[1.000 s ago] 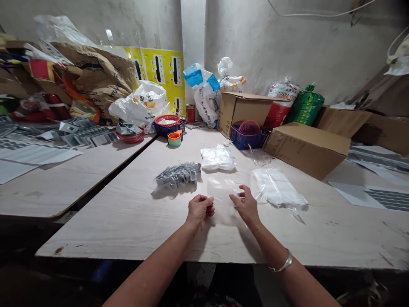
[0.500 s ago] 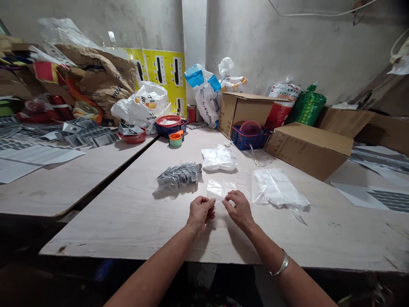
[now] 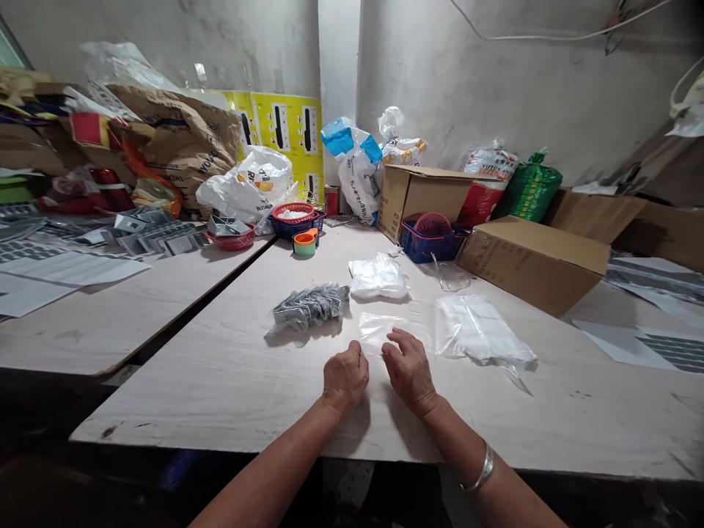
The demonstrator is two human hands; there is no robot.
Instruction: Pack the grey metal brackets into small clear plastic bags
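Note:
My left hand [image 3: 345, 375] and my right hand [image 3: 408, 368] rest close together on the pale wooden table [image 3: 231, 381], both with fingers curled and pinching the near edge of a small clear plastic bag [image 3: 379, 326] that lies flat in front of them. A pile of grey metal pieces [image 3: 311, 306] sits just beyond my left hand. To the right of my right hand lies a stack of clear plastic bags [image 3: 477, 330]. A white bundle in plastic [image 3: 378, 276] lies farther back.
Cardboard boxes [image 3: 531, 253] and a blue basket [image 3: 426, 242] stand at the back right. A red basket [image 3: 291, 215] and orange-green tape rolls [image 3: 304, 242] sit behind. A second table [image 3: 82, 315] at left holds grey sheets and sacks.
My hands have drawn closer together at the bag's near edge. My right hand moved left from the bag's side and now pinches its edge.

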